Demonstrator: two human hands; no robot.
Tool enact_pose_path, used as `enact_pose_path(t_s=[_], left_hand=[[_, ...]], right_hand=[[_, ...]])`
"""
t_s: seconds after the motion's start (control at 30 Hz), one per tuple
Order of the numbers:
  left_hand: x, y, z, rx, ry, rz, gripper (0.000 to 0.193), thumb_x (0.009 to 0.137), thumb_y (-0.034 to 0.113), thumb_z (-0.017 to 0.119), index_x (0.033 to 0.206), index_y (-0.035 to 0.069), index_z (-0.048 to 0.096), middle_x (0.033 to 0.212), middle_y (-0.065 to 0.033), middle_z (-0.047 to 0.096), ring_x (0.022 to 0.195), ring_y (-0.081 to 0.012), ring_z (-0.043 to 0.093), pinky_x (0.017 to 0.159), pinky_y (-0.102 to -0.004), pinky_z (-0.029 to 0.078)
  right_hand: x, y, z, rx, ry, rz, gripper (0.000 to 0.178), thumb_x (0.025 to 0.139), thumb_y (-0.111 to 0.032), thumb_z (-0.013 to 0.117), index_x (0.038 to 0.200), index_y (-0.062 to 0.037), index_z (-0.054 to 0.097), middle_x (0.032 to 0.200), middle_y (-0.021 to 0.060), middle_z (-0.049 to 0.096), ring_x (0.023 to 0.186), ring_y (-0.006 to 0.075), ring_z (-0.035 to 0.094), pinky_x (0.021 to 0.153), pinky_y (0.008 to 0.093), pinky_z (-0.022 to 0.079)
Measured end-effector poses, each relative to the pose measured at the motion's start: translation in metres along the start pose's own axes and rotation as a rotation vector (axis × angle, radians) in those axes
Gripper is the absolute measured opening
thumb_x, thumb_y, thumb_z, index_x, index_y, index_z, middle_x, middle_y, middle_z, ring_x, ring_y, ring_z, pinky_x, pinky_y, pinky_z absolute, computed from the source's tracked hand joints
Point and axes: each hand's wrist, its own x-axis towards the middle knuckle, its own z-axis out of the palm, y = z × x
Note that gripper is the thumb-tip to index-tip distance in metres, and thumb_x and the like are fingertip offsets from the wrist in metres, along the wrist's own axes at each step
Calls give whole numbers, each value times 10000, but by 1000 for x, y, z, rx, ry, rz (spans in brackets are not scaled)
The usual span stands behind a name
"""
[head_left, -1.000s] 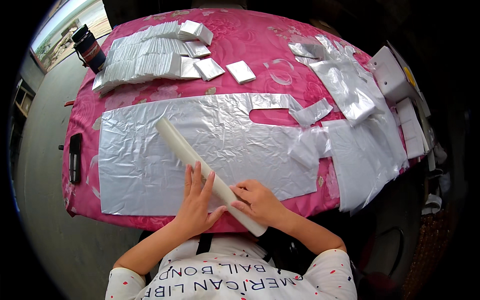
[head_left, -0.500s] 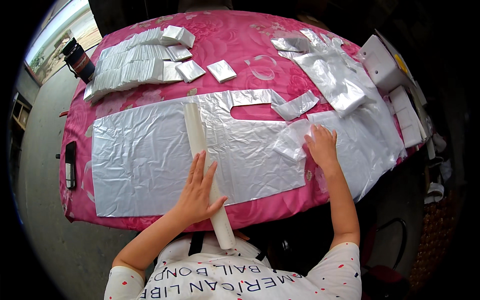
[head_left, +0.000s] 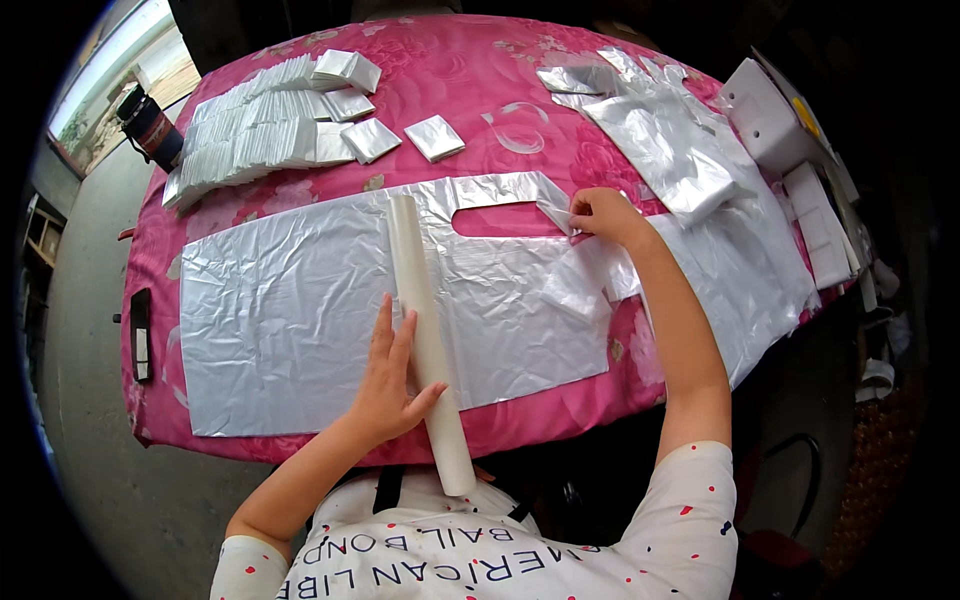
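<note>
A thin, whitish vest-type plastic bag (head_left: pixel 285 335) lies spread flat across the table, its two handle straps toward the right. A pale round tube (head_left: pixel 432 360) rests lengthwise over the bag's middle, its near end jutting past the table edge toward my body. My left hand (head_left: pixel 388 375) lies against the tube's left side, fingers outstretched and thumb on the tube. At the end of the far strap, my right hand (head_left: pixel 605 215) pinches the plastic between thumb and fingers. The crumpled near strap (head_left: pixel 580 285) lies below my right wrist.
Rows of folded bags (head_left: pixel 250 130) sit at the far left on the pink flowered cloth (head_left: pixel 450 75). Loose bags (head_left: pixel 670 150) are heaped at the right, beside a white container (head_left: pixel 765 115). A dark bottle (head_left: pixel 150 130) and a black object (head_left: pixel 141 335) are along the left edge.
My right hand has moved up and left from the near strap and now pinches the far strap. The tube has turned slightly more upright and its far end shifted right.
</note>
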Motion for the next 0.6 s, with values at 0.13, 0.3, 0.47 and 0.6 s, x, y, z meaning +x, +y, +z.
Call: enact_pose_path(t_s=[0.13,0.3,0.47,0.6], left_hand=[[1,1,4,-65,-23,24,854,791,377,618,1405,-10,169,1462,-277,24,1362,-420,68,1080,-474,159],[6,3,6,-70,-58,91,853,789,381,619,1405,-11,178,1459,-279,54,1357,-424,91,1078,-476,161],[9,9,10,58,-59,95,840,772,364,632,1392,-12,208,1455,-280,68,1351,-439,87,1075,-492,169],[18,21,15,153,-107,69,835,749,344,648,1375,-21,234,1452,-280,79,1347,-449,80,1079,-495,168]], right_hand=[[-3,24,-21,-135,425,114,167,740,-146,640,854,-23,645,793,112,660,740,244,639,676,336,490],[-47,64,-40,-35,756,370,237,809,-229,604,925,-25,637,821,91,659,752,207,630,700,313,486],[-102,46,14,119,487,218,293,789,-254,664,912,10,630,961,105,636,844,181,601,726,302,472],[-112,46,27,221,554,117,236,786,-175,672,922,13,623,1015,132,621,900,185,590,763,310,468]])
